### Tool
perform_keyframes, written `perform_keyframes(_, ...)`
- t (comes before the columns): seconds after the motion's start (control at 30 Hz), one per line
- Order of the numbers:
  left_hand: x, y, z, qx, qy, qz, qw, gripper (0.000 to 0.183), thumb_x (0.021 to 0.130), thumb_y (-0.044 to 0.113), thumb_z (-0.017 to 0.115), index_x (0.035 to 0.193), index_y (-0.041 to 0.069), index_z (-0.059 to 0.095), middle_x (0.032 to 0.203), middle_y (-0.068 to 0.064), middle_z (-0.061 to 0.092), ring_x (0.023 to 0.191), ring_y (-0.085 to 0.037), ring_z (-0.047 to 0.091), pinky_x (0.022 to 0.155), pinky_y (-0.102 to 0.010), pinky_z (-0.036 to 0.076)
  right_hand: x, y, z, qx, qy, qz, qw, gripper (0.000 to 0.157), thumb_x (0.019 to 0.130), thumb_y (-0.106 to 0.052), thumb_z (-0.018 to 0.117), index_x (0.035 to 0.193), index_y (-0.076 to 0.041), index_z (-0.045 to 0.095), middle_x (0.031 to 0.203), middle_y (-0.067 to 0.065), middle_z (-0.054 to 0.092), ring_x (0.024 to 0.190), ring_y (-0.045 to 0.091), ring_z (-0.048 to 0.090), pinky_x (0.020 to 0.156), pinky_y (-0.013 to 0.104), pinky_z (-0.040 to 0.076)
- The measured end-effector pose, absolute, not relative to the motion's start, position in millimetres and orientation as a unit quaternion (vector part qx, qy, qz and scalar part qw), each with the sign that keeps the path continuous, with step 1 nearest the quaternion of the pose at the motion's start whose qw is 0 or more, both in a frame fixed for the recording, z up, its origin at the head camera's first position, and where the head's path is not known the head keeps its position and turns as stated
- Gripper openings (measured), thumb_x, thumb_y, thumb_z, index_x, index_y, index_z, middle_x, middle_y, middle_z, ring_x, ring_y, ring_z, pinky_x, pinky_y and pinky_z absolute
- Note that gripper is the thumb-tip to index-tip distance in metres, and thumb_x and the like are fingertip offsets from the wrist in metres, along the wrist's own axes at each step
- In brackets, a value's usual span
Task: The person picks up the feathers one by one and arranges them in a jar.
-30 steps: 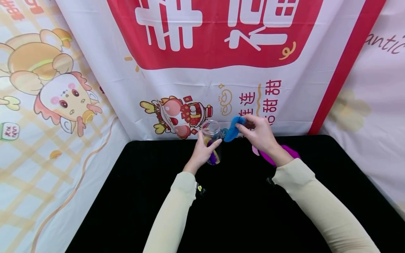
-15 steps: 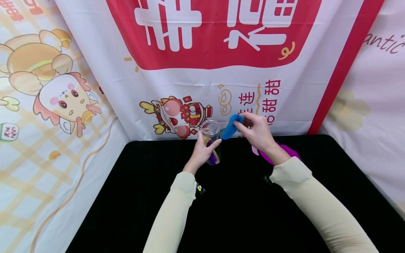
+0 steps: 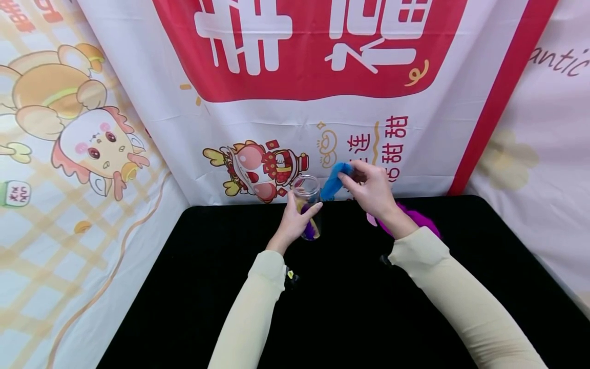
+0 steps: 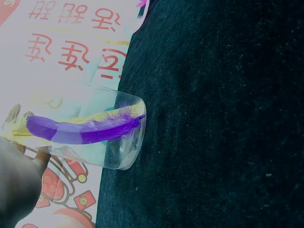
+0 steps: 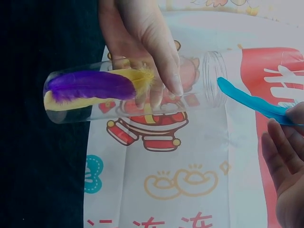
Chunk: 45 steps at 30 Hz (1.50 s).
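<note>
My left hand (image 3: 294, 220) grips a clear, open-topped jar (image 5: 190, 102) near its threaded mouth, thumb on one side and fingers round the back. Inside the jar lie a purple feather (image 4: 85, 130) and a yellow feather (image 5: 71, 102), seen through the wall. My right hand (image 3: 374, 192) pinches a blue feather (image 3: 333, 184) between thumb and fingertips, beside and a little above the jar's mouth. In the right wrist view the blue feather's free tip overlaps the edge of the jar's rim.
A bright magenta item (image 3: 421, 220) lies on the black table (image 3: 345, 307) behind the right wrist, partly hidden by it. A small pink piece (image 3: 371, 219) shows next to it. A printed white cloth (image 3: 258, 118) hangs right behind the table's far edge.
My right hand has shifted slightly left and up, bringing the blue feather closer to the jar's mouth. The left hand and the jar have stayed in place.
</note>
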<state>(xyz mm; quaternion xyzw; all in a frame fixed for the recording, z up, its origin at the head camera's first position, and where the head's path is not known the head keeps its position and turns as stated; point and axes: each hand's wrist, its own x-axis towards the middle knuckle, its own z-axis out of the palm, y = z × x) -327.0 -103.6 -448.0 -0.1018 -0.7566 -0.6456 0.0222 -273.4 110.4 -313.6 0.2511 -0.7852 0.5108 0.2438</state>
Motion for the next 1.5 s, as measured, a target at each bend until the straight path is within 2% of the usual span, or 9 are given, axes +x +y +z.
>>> perform_keyframes(0.3,-327.1,-104.0,-447.1,-0.105,-0.756,-0.646,0.023,0.072,0.093,0.044,0.076,0.144,0.020,0.031,0.144,-0.013,0.052,0.136,-0.035,0.049,0.116,-0.047,0.036,-273.7,108.1,-312.3,0.254,-0.778,0.517,0.250,0.012,0.093,0.002,0.072,0.103,0.010,0.072,0.091,0.022,0.075,0.079,0.034,0.073,0.069,0.013,0.054)
perform_keyframes(0.4,-327.3,-103.9,-447.5,-0.108,-0.752,-0.650,0.022,0.068,0.095,0.037,0.075,0.143,0.018,0.030,0.145,-0.017,0.052,0.136,-0.037,0.049,0.116,-0.048,0.035,-273.2,107.1,-311.5,0.257,-0.774,0.522,0.251,0.012,0.093,0.003,0.072,0.102,0.010,0.071,0.090,0.023,0.075,0.078,0.035,0.073,0.069,0.014,0.055)
perform_keyframes(0.5,-326.7,-103.6,-446.8,-0.106,-0.752,-0.651,0.020,0.067,0.096,0.033,0.074,0.144,0.018,0.030,0.144,-0.017,0.052,0.134,-0.033,0.050,0.117,-0.048,0.034,-273.0,106.0,-311.0,0.259,-0.770,0.525,0.254,0.011,0.093,0.003,0.072,0.101,0.010,0.071,0.090,0.023,0.074,0.077,0.034,0.073,0.068,0.015,0.055)
perform_keyframes(0.63,-326.3,-104.2,-446.3,-0.101,-0.754,-0.649,0.012,0.074,0.096,0.036,0.074,0.149,0.014,0.027,0.146,-0.017,0.051,0.131,-0.028,0.051,0.116,-0.048,0.035,-273.8,104.5,-310.8,0.260,-0.767,0.524,0.262,0.010,0.093,0.004,0.072,0.100,0.010,0.071,0.088,0.023,0.074,0.076,0.034,0.073,0.067,0.015,0.055)
perform_keyframes(0.87,-328.4,-105.2,-447.0,-0.103,-0.749,-0.655,0.006,0.069,0.096,0.037,0.073,0.146,0.019,0.029,0.147,-0.018,0.048,0.138,-0.038,0.046,0.117,-0.049,0.034,-276.7,102.2,-309.1,0.257,-0.768,0.525,0.263,0.010,0.093,0.004,0.070,0.100,0.011,0.071,0.088,0.022,0.074,0.077,0.035,0.073,0.069,0.019,0.057)
perform_keyframes(1.07,-328.0,-105.6,-447.3,-0.103,-0.757,-0.645,0.014,0.074,0.096,0.037,0.073,0.150,0.013,0.028,0.142,-0.014,0.053,0.130,-0.026,0.052,0.116,-0.048,0.036,-277.5,100.0,-307.9,0.255,-0.767,0.528,0.262,0.010,0.094,0.003,0.071,0.101,0.010,0.071,0.089,0.022,0.074,0.079,0.035,0.073,0.071,0.015,0.056)
perform_keyframes(1.17,-327.2,-105.9,-447.1,-0.104,-0.757,-0.645,0.015,0.077,0.095,0.041,0.074,0.150,0.013,0.028,0.138,-0.008,0.054,0.129,-0.024,0.053,0.115,-0.046,0.037,-277.8,98.2,-307.6,0.256,-0.767,0.523,0.270,0.010,0.093,0.003,0.071,0.100,0.010,0.071,0.089,0.021,0.074,0.080,0.034,0.073,0.072,0.017,0.057)
perform_keyframes(1.33,-327.0,-106.5,-446.6,-0.103,-0.754,-0.648,0.009,0.075,0.094,0.045,0.074,0.147,0.018,0.030,0.139,-0.007,0.054,0.130,-0.022,0.053,0.116,-0.045,0.037,-278.6,95.9,-307.8,0.253,-0.772,0.511,0.281,0.009,0.093,0.003,0.071,0.100,0.009,0.071,0.090,0.020,0.074,0.080,0.032,0.074,0.073,0.021,0.058)
perform_keyframes(1.5,-328.5,-107.2,-445.7,-0.103,-0.749,-0.655,0.000,0.074,0.095,0.041,0.074,0.148,0.015,0.029,0.140,-0.010,0.053,0.131,-0.025,0.052,0.116,-0.046,0.037,-277.7,94.2,-304.5,0.251,-0.775,0.505,0.286,0.010,0.094,0.002,0.070,0.101,0.008,0.072,0.090,0.019,0.074,0.078,0.031,0.073,0.072,0.018,0.056)
